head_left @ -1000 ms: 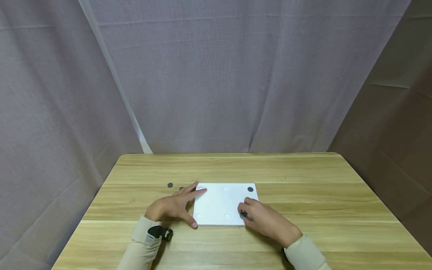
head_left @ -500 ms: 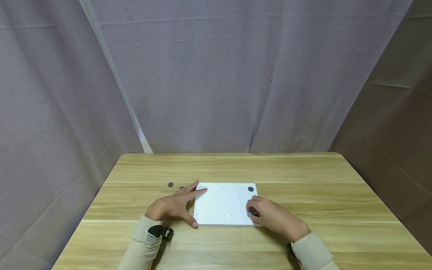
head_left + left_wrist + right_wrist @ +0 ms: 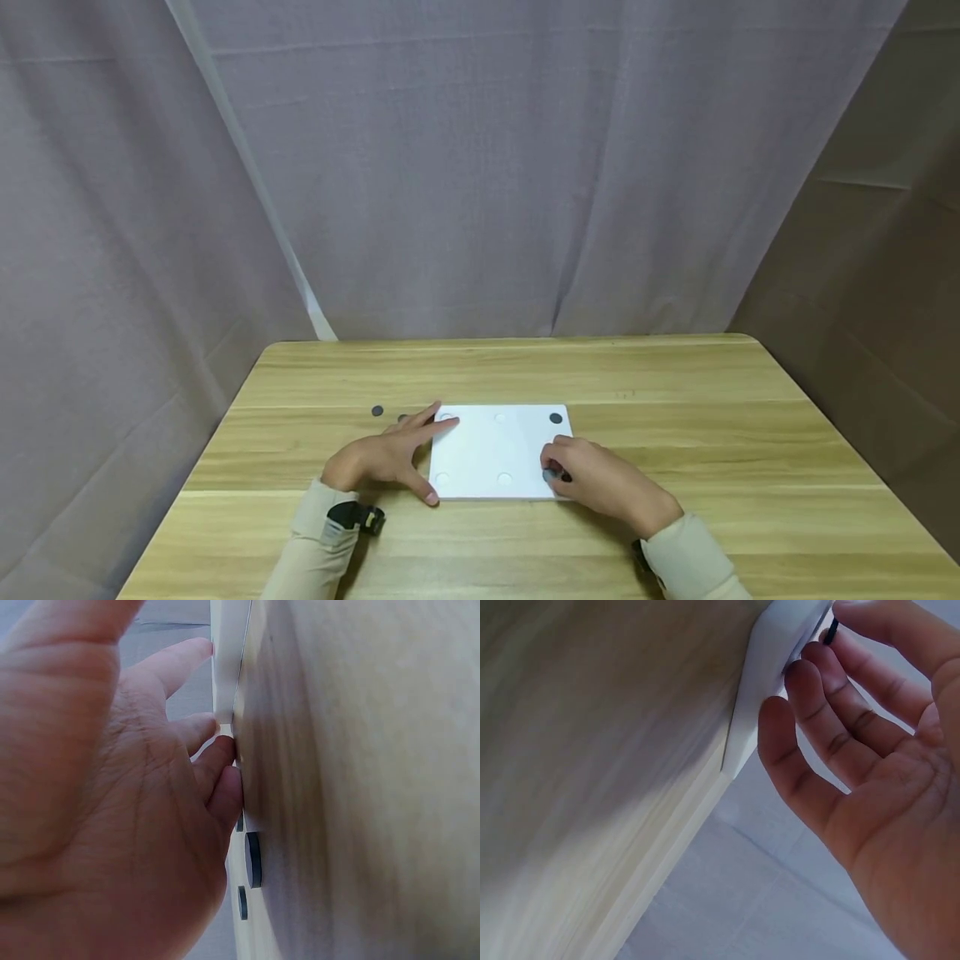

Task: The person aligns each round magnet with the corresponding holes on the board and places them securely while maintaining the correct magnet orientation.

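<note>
A white board [image 3: 483, 450] with shallow round recesses lies flat on the wooden table. Along its left edge rests my left hand [image 3: 390, 457], thumb at the near corner and fingers spread toward the far corner. My right hand [image 3: 603, 482] is over the board's near right corner, pinching a small dark disc [image 3: 832, 631] between thumb and finger; its other fingertips are right at the board. Another dark disc [image 3: 556, 418] sits at the far right corner. The recess under the right hand is hidden.
Beyond the left hand, loose dark discs lie on the table, one [image 3: 377, 411] in full sight and one [image 3: 402, 417] partly covered by fingers. The left wrist view shows several discs [image 3: 253, 860] there. A curtain [image 3: 450, 167] hangs behind the table [image 3: 675, 400].
My right hand first moved right with the disc, toward the board's near right corner, then slightly back left. The left hand has stayed in place.
</note>
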`<state>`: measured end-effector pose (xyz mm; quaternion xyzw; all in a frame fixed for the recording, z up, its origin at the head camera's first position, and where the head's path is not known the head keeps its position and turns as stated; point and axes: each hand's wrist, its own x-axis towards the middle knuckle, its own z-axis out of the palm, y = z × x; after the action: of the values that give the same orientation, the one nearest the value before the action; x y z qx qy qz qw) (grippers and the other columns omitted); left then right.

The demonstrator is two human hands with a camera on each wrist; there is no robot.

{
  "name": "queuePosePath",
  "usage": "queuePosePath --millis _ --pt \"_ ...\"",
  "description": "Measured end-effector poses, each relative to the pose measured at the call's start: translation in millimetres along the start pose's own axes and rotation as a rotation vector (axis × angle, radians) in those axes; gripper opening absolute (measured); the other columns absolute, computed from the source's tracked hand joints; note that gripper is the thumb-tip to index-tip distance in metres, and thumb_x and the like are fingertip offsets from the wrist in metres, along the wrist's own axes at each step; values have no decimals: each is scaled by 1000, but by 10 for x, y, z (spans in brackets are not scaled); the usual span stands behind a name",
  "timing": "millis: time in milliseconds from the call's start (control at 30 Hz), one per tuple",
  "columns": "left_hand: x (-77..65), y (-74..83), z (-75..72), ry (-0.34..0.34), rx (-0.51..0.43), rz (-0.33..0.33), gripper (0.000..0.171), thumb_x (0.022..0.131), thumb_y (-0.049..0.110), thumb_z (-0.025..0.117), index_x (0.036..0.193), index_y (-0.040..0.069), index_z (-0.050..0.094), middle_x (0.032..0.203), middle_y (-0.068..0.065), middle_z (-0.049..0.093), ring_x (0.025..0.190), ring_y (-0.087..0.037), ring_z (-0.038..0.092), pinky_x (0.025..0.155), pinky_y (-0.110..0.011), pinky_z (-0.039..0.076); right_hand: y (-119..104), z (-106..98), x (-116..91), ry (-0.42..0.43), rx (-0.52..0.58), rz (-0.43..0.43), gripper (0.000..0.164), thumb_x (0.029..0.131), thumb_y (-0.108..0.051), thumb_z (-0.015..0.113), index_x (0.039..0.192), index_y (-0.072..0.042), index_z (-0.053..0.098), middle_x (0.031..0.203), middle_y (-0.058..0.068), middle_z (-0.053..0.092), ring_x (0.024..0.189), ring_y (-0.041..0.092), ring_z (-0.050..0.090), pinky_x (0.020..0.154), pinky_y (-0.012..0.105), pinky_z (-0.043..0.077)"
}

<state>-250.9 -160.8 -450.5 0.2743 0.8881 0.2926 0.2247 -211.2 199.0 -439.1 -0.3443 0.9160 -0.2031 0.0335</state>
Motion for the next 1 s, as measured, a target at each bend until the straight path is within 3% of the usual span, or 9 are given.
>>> queuePosePath --millis 733,1000 --pt "35 -7 45 7 8 18 121 75 43 97 170 26 24 178 -12 -4 160 -48 0 119 -78 9 -178 138 187 35 98 -49 13 91 0 74 98 -10 71 91 -6 63 83 5 54 74 23 51" --pt "0 -19 12 8 21 23 121 75 43 96 170 24 24 178 -14 -4 160 -49 1 120 -78 8 -205 168 272 12 119 -39 11 94 -2 73 100 -11 74 88 -9 60 81 5 53 73 23 49"
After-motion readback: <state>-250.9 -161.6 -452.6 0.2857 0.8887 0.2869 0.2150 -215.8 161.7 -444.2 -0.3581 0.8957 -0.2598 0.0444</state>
